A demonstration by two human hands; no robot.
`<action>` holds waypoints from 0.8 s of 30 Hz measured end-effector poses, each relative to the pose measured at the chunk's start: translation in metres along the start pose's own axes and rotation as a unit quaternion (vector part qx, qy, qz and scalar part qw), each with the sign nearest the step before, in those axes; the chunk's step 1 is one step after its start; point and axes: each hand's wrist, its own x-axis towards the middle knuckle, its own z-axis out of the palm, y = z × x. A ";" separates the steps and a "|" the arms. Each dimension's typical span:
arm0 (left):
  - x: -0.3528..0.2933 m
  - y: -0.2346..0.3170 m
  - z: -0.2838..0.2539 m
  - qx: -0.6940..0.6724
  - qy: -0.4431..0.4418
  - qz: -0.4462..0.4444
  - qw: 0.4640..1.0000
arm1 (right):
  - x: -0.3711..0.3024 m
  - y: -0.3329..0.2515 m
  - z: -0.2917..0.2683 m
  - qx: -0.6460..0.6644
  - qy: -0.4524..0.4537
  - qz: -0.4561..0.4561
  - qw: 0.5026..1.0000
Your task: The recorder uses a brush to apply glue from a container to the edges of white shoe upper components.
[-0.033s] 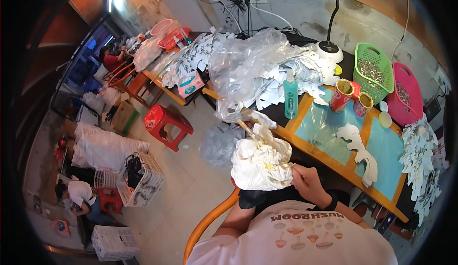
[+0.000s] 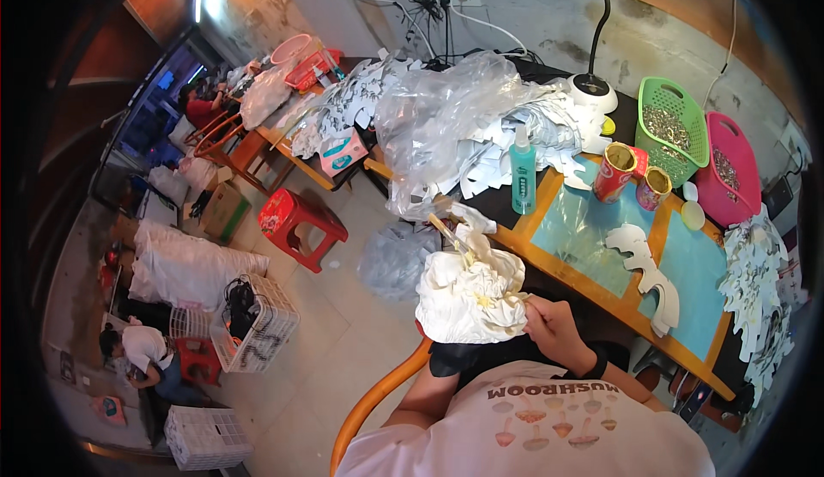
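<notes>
– See the cloth (image 2: pixel 474 298)?
– Yes: white, bunched, stained yellow, held up beside the near edge of the desk (image 2: pixel 592 295), with a stick (image 2: pixel 445 231) poking out at 11 o'clock.
– Now check the right hand (image 2: pixel 560 334).
– Curled closed, gripping the cloth's edge at 3 o'clock.
– Try the left hand too.
– Can't tell; hidden behind the cloth, so impossible to call open or closed.
– Going round from the cloth, then?
– Look to 12 o'clock for a clear bag (image 2: pixel 442 103) on the desk, to 1 o'clock for a green bottle (image 2: pixel 523 181), upright. Turn to 2 o'clock for a tin (image 2: pixel 613 181) and, farther out, a green basket (image 2: pixel 680 166), beside a pink basket (image 2: pixel 728 209). At 3 o'clock, note a white cut-out (image 2: pixel 640 260) lying on the desk.
– And away from the desk?
– Spot a red stool (image 2: pixel 302 218) on the floor (image 2: pixel 322 357) at 10 o'clock and, farther off, a co-worker (image 2: pixel 146 346) bent forward at 9.
</notes>
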 end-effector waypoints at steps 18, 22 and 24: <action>0.040 0.060 0.018 0.048 -0.004 0.108 0.993 | 0.015 -0.014 -0.027 0.190 -0.076 0.098 0.974; 0.056 0.063 0.010 -0.140 0.011 0.109 0.984 | 0.013 -0.012 -0.022 0.050 -0.057 0.073 0.994; 0.058 0.068 0.012 -0.194 0.002 0.070 0.978 | 0.010 -0.008 -0.020 0.022 -0.036 0.045 0.998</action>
